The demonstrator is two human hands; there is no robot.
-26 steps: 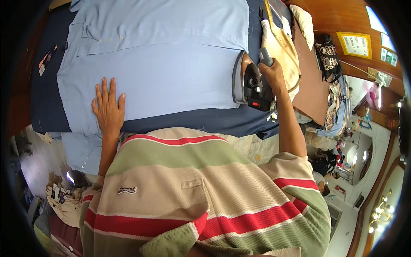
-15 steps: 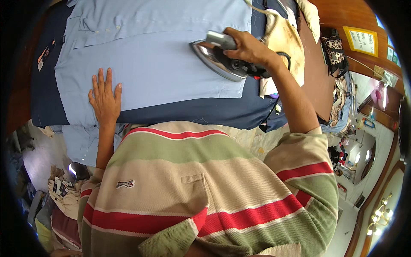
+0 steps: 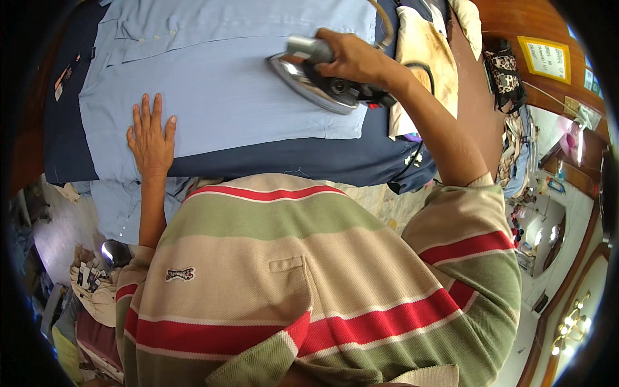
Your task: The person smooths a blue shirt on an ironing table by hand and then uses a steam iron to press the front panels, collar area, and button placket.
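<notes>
Your right hand (image 3: 351, 57) is wrapped around the grey handle of the iron (image 3: 317, 82), fingers curled over the grip. Your left hand (image 3: 151, 138) lies palm down, fingers apart and holding nothing, on the light-blue shirt (image 3: 225, 103), close to the near edge of the table and toward its left corner.

The iron is over the right part of the shirt, its tip angled left and toward the far edge; you cannot tell whether the whole sole touches the fabric. The shirt is spread across the middle of the table, over a navy cover (image 3: 271, 166), with small buttons toward the far edge. Light-blue cloth (image 3: 116, 209) also hangs below the near edge by the left corner.

Beside your right forearm, a cream cloth (image 3: 425, 51) with brown stains lies near the table's right edge, and a black cord (image 3: 431, 77) loops over it. A dark tag (image 3: 66, 79) with an orange patch rests near the left edge.

Beyond the right edge you have a brown surface (image 3: 480, 106), then a leopard-print bag (image 3: 506, 71) and a yellow-bordered sheet (image 3: 545, 59) on the wooden wall (image 3: 500, 19).
</notes>
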